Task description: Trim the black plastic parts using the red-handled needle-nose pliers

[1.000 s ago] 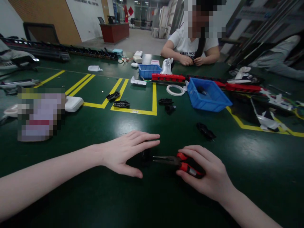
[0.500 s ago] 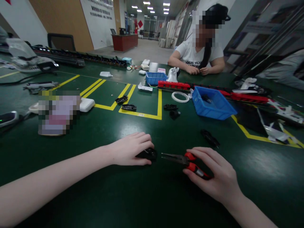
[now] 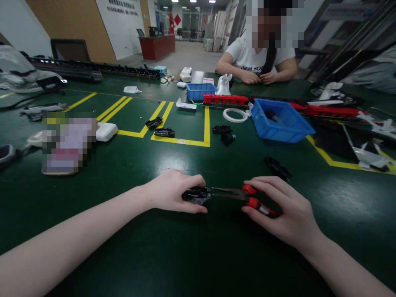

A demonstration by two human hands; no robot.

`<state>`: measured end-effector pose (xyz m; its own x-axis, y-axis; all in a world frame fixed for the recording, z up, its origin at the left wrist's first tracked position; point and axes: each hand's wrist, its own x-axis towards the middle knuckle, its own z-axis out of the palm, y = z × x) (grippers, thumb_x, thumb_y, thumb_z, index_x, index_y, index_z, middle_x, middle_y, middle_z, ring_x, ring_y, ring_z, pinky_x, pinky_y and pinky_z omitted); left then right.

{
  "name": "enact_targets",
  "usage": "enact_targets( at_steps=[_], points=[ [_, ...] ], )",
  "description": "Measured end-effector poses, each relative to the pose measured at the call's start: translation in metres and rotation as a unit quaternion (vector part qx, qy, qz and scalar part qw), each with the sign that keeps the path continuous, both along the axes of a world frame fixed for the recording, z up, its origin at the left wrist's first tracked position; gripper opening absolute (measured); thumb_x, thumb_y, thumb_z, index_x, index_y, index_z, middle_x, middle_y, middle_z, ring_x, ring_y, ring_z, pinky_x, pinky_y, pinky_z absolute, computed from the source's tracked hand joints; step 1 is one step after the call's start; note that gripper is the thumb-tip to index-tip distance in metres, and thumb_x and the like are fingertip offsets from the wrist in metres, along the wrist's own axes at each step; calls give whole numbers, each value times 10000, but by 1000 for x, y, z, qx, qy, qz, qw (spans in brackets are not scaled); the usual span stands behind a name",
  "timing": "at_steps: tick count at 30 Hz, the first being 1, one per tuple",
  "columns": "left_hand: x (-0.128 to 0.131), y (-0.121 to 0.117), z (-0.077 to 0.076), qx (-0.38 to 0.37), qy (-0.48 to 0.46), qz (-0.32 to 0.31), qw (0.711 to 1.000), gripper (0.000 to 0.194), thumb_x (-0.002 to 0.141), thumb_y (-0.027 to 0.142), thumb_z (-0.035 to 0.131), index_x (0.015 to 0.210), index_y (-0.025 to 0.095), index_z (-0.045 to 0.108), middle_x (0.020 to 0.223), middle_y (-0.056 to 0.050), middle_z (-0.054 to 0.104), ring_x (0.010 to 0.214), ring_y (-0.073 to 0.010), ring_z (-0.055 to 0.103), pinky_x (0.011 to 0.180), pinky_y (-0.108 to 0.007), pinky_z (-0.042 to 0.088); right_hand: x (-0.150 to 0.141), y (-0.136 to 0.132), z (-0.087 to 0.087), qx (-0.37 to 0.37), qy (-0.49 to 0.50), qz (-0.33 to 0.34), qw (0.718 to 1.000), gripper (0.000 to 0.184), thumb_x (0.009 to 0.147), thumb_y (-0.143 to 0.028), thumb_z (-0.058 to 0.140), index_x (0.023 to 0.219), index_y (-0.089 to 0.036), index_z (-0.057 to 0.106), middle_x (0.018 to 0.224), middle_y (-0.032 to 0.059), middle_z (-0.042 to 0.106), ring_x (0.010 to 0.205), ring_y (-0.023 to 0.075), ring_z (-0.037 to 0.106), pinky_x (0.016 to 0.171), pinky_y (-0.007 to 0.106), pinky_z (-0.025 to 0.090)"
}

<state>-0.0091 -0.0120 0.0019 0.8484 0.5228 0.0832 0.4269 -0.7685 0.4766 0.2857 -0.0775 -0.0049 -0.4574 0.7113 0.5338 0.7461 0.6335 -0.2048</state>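
My left hand (image 3: 177,192) is closed around a small black plastic part (image 3: 196,194), thumb along its near side and fingers over the far side. Red-handled long-nose pliers (image 3: 235,194) are in my right hand (image 3: 281,208), their jaws pointing left. The jaw tips sit at the right end of the black part; whether they touch it I cannot tell. Beyond my right hand lies another black plastic part (image 3: 277,168). Further off on the green table (image 3: 148,251) are several similar black pieces, one of them a dark part (image 3: 164,132) by the yellow tape.
A blue bin (image 3: 280,123) with dark parts inside stands at the right, near a white ring (image 3: 235,115). A phone (image 3: 69,144) and a white case (image 3: 106,131) lie on the left. Across the table sits a person (image 3: 256,62) behind long red strips (image 3: 225,99).
The black part in my left hand has turned, so its hollow, detailed side shows. The pliers' tips have come closer to its right end. The view has tilted down slightly.
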Motion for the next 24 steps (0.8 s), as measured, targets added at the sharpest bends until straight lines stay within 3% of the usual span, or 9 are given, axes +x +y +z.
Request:
enact_targets(
  at_steps=[9,15,24],
  points=[
    [2,-3,1,-32,-12,-14,999,438,853,586,642,1068,204,642,847,-4,695,715,-154,636,601,-236,362,-10,-5,8,20,-28,27,999,400,838,-357,705,1168,-156,600,1027,125,673,896,239,658,723,385,558],
    [4,-10,4,-33,3,11,999,422,872,592,613,1017,199,661,776,10,689,646,-147,610,617,-248,375,-4,-4,3,-9,-11,31,999,403,842,-364,696,1193,-195,591,1047,102,670,896,226,664,719,370,564],
    [3,-5,2,-29,-4,-14,999,440,881,601,601,1016,187,662,765,2,697,646,-147,622,624,-250,383,-7,-2,4,-27,-19,17,999,391,823,-404,697,1173,-247,621,1038,86,692,874,249,680,703,396,567]
  ],
)
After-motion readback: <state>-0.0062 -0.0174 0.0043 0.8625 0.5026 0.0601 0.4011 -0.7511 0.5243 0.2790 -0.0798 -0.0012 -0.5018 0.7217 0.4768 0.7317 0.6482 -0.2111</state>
